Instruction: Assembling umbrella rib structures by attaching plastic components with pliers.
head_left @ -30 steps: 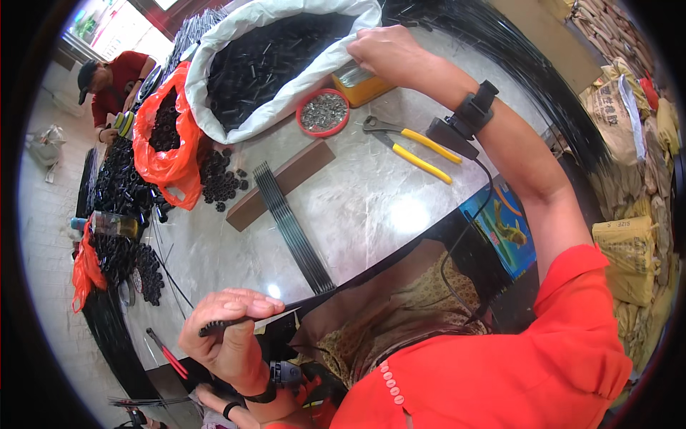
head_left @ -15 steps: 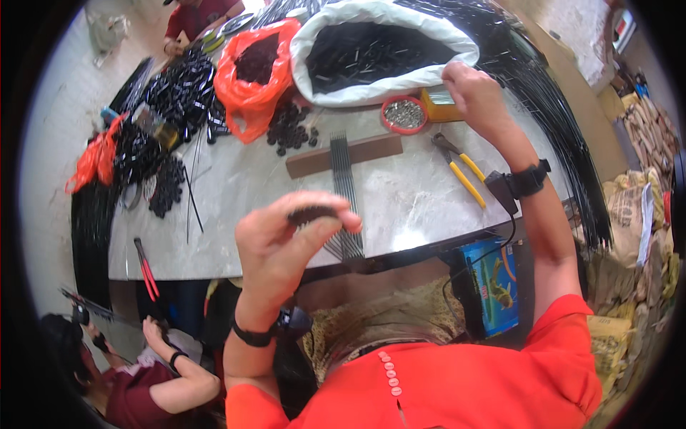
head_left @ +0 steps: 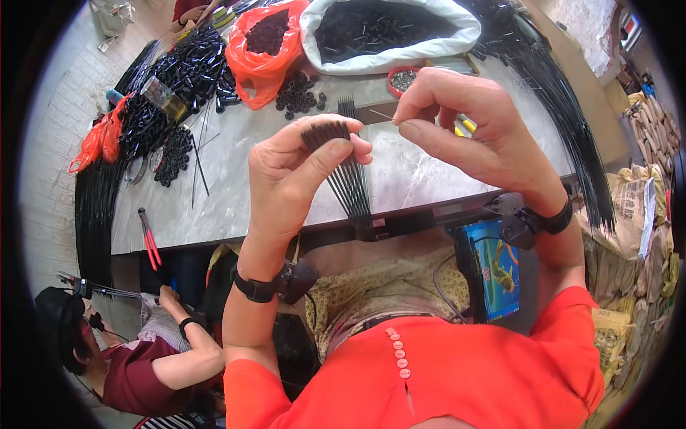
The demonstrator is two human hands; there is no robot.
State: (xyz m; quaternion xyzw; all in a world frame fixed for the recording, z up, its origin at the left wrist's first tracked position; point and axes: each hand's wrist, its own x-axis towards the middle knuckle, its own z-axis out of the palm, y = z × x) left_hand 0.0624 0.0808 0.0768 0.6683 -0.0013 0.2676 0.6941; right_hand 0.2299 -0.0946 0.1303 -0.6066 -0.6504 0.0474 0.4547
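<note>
Pinched between the thumb and fingers of my left hand (head_left: 289,161) is a tight row of small black pieces (head_left: 325,134), toothed along its edge. Behind it, a bundle of thin dark rods (head_left: 350,189) runs from the table's front edge across a brown block (head_left: 375,113); I cannot tell whether the row is joined to the rods. My right hand (head_left: 475,132) is closed, thumb against index finger, on a thin metal pin (head_left: 381,114) that points left toward the row. Yellow-handled pliers (head_left: 466,124) lie partly hidden behind the right hand.
A red dish of small metal bits (head_left: 402,80), a white sack of black pieces (head_left: 325,61) and an orange bag (head_left: 250,77) stand across the table (head_left: 421,171). Long black rods (head_left: 564,114) line the right side. Red-handled pliers (head_left: 150,239) and a co-worker (head_left: 153,357) are at left.
My right hand has come from the far right, near the red dish, toward my left hand and now holds a pin. My left hand has risen and turned the black row's toothed side up.
</note>
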